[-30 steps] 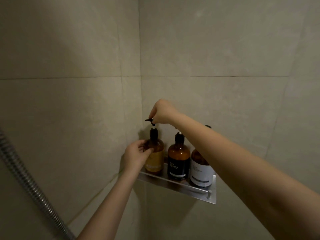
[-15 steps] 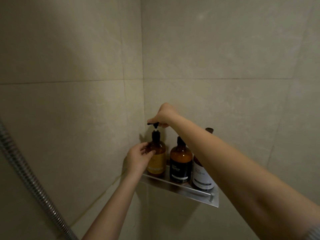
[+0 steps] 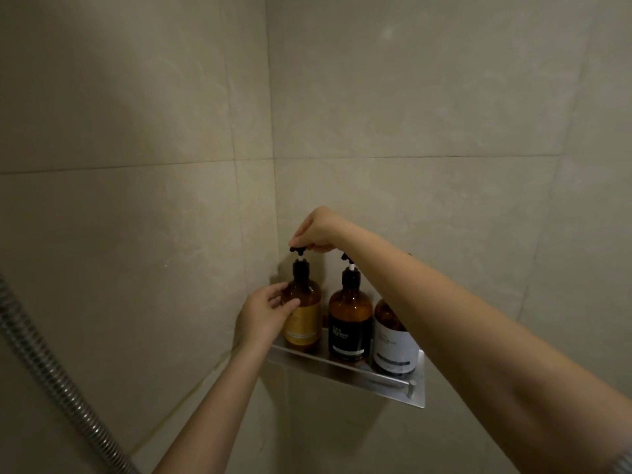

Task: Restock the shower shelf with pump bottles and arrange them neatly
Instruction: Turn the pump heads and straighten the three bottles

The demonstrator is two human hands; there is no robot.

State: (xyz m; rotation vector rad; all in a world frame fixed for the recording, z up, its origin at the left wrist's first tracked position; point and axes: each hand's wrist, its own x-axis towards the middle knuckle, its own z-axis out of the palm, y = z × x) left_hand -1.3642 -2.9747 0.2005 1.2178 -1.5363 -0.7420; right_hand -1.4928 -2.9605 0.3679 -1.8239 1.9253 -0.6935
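Three amber pump bottles stand in a row on a metal corner shelf (image 3: 359,376). The leftmost, with a gold label (image 3: 306,319), sits in the corner; my left hand (image 3: 265,314) grips its body from the left. My right hand (image 3: 316,230) pinches its black pump head from above. The middle bottle with a black label (image 3: 349,323) stands upright, its pump visible. The right bottle with a white label (image 3: 393,343) is partly hidden behind my right forearm, its pump out of sight.
Beige tiled walls meet in a corner just behind the shelf. A ribbed metal shower hose (image 3: 51,378) runs diagonally along the lower left. The shelf's front rim has a small peg (image 3: 412,388) at its right end.
My right hand has turned the gold-label bottle's pump head, whose spout pointed left and now faces more toward me. My left hand has stayed on the bottle's body. The bottles have not shifted.
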